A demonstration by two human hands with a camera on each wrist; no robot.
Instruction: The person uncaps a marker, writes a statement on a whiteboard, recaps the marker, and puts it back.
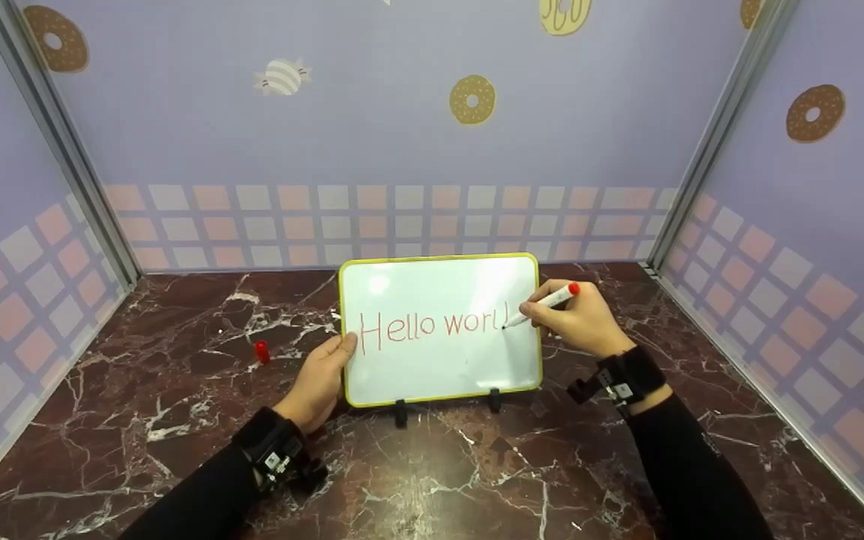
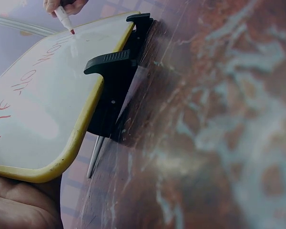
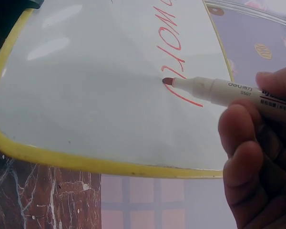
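Note:
A whiteboard (image 1: 432, 375) with a yellow rim leans upright on a stand with black clips (image 2: 109, 62). Red handwriting (image 1: 432, 325) across it reads "Hello worl". My left hand (image 1: 319, 379) grips the board's left edge, thumb on the front; its other fingers are hidden behind. In my right hand (image 1: 578, 319) a white marker (image 3: 214, 90) with a red end is pinched between thumb and fingers. Its red tip touches the board at the foot of the last stroke, as the right wrist view shows. The red marker cap (image 1: 262, 352) stands on the table, left of the board.
The dark red marbled table (image 1: 177, 465) is bounded by a patterned back wall (image 1: 372, 135) and side walls with metal corner posts. Black wrist cameras (image 1: 278, 454) are strapped to both wrists. A thin metal rod (image 2: 95, 157) supports the stand from behind.

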